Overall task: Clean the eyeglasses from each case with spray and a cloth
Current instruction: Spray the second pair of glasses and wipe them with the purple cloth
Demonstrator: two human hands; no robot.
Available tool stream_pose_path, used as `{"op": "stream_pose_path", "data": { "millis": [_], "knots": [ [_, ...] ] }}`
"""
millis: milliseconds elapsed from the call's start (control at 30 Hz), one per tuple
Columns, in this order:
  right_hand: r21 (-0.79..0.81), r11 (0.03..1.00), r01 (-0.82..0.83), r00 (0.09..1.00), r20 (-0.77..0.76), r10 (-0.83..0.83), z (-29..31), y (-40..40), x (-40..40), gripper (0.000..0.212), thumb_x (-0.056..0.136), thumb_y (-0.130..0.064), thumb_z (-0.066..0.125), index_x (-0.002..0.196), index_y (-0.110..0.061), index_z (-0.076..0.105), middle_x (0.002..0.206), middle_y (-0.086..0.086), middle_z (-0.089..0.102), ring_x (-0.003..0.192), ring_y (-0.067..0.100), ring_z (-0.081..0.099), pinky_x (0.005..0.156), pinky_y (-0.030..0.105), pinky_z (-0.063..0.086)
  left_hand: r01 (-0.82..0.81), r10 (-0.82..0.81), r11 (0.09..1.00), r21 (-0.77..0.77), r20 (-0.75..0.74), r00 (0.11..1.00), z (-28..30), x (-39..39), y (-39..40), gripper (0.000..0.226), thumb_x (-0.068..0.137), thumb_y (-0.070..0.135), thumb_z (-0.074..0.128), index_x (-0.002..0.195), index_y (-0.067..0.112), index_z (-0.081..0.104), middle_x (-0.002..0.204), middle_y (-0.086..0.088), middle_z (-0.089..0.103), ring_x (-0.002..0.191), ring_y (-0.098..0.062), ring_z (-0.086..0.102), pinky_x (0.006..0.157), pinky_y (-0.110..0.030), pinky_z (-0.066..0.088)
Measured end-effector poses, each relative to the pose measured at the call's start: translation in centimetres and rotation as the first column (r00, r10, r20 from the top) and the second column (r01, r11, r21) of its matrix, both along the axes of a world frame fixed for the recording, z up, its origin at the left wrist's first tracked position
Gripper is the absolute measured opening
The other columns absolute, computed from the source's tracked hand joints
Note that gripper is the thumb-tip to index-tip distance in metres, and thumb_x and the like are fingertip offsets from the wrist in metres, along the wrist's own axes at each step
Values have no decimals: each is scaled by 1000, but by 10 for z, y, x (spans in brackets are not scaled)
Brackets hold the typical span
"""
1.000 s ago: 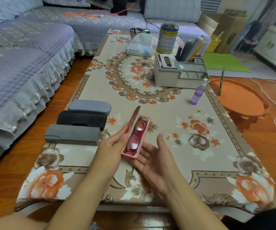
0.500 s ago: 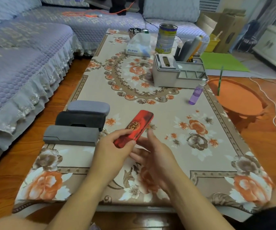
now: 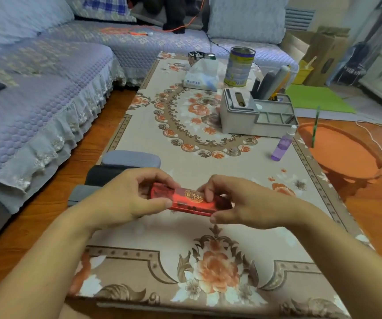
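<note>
A closed red glasses case (image 3: 192, 200) with a gold emblem lies crosswise between my hands, just above the table. My left hand (image 3: 125, 199) grips its left end, thumb in front and fingers curled over the top. My right hand (image 3: 243, 203) pinches its right end the same way. Three more closed cases sit at the table's left edge: a blue-grey one (image 3: 131, 159), a black one (image 3: 101, 173) and a grey one (image 3: 79, 194), partly hidden by my left hand. A purple spray bottle (image 3: 282, 146) stands to the right. No cloth is visible.
The flowered tablecloth (image 3: 196, 249) covers a long low table. Farther back stand a grey organiser box (image 3: 238, 116), a tissue pack (image 3: 200, 77) and a tin can (image 3: 239, 66). A sofa (image 3: 35, 88) runs along the left, and an orange stool (image 3: 339, 148) sits at the right.
The red case was open with the glasses inside; its lid closed, and both hands turned it crosswise and now hold it at the two ends.
</note>
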State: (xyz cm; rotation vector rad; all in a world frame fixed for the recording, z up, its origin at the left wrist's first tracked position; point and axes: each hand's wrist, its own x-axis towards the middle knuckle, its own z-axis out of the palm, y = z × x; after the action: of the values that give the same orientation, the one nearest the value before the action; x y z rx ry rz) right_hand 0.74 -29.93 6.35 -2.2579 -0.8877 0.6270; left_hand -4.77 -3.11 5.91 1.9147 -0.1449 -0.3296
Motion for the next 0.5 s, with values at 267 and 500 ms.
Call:
{"op": "stream_pose_path", "data": {
  "millis": [267, 500],
  "knots": [
    [29, 962, 271, 952, 141, -272, -19, 64, 95, 27, 82, -10, 81, 77, -15, 55, 101, -9, 70, 80, 12, 64, 64, 27, 48, -688, 629, 688, 232, 281, 724, -32, 29, 45, 16, 101, 28, 58, 114, 33, 66, 116, 7, 62, 106, -10, 55, 78, -21, 45],
    [-56, 964, 258, 955, 164, -246, -64, 176, 203, 16, 78, -8, 79, 78, -12, 64, 87, 1, 67, 83, 19, 58, 66, 25, 44, -406, 506, 647, 645, 35, 862, -59, 38, 60, 49, 98, 43, 53, 145, 46, 39, 163, 4, 17, 150, -28, 12, 120, -56, 24]
  ]
}}
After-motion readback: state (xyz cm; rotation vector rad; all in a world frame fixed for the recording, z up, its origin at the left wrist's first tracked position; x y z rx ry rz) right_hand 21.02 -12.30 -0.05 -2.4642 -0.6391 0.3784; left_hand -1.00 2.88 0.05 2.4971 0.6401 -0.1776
